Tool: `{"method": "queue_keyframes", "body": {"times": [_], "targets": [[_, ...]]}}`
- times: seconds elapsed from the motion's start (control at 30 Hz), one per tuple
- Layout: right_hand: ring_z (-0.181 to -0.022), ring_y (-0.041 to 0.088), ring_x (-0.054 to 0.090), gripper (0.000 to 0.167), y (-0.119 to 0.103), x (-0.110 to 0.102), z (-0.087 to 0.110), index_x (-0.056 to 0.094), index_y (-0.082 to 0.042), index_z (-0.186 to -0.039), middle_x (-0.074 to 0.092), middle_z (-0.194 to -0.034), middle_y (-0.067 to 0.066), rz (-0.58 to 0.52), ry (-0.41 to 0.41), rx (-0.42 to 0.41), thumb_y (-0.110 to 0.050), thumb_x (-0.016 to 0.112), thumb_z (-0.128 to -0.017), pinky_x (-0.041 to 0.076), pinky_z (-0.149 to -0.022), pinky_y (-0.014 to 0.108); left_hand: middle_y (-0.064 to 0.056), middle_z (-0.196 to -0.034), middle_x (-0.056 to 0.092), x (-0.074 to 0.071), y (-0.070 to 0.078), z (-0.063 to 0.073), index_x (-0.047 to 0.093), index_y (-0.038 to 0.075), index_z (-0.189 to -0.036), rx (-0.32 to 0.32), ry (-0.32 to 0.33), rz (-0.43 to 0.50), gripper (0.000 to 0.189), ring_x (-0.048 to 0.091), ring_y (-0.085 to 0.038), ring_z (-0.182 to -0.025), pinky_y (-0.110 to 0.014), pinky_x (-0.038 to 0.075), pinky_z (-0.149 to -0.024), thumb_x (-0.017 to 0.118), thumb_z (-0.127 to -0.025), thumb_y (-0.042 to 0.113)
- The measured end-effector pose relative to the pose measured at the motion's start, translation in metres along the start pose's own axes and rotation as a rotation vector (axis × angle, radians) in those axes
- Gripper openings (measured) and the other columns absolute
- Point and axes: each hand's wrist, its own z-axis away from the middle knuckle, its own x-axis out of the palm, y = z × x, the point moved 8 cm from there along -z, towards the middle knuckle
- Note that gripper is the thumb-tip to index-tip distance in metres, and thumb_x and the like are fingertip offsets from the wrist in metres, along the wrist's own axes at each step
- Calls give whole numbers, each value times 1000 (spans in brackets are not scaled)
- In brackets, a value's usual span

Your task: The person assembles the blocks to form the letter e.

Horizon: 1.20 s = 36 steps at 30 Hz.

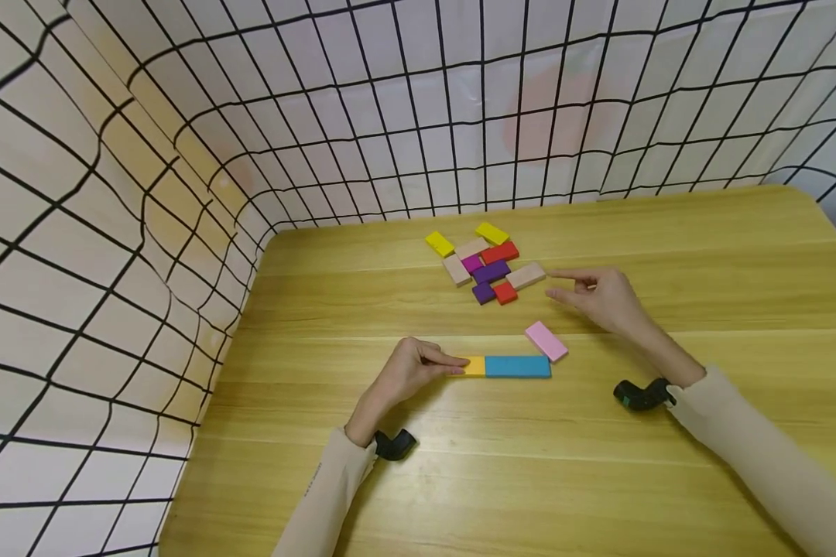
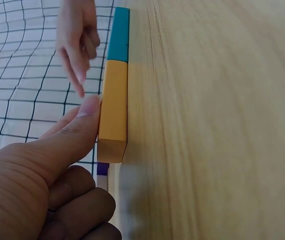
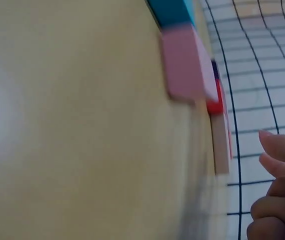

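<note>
At the middle of the table, thumb and forefinger of my left hand (image 1: 409, 371) rest on top of the left part of an orange block (image 1: 476, 367). In the left wrist view the thumb touches that block's upper edge, and the forefinger is mostly hidden behind it. End to end with the orange block lies a longer blue block (image 1: 518, 367). A pink block (image 1: 546, 341) lies slanted by the blue block's right end. My right hand (image 1: 602, 298) holds nothing, its thumb and forefinger apart, just right of a pale wooden block (image 1: 526, 276).
Behind the row lies a loose cluster of blocks, including a purple block (image 1: 491, 271), a red block (image 1: 500, 252) and a yellow block (image 1: 492, 234). The wooden table (image 1: 501, 480) is bordered at the back and left by a white cloth (image 1: 432, 100) with a black grid.
</note>
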Motion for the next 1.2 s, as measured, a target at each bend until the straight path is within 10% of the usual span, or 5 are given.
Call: {"method": "queue_keyframes", "body": {"times": [0.5,0.9,1.2], "targets": [[-58,13,31,45,8,19,-48,67,-13,-139,37,-66,0,95,-195,15,-30,73,-98,25,-51,26,-10,-93,81,1,1,0,83,6,-104,-1,-2,13,15,35,-2,-58,-17,32,-56,77,-90,4],[-64,18,38,38,7,-1,-30,81,-9,-109,43,-64,0,201,-12,26,-40,85,-87,25,-57,30,-10,-94,81,1,0,0,83,6,-104,-7,0,7,15,33,-3,-58,-17,31,-55,78,-90,4],[-72,21,40,46,12,3,-24,79,-5,-117,54,-77,9,198,-43,63,-42,82,-89,27,-63,32,-11,-91,80,0,1,0,83,6,-104,3,-1,10,15,35,-2,-57,-17,32,-55,78,-90,5]]}}
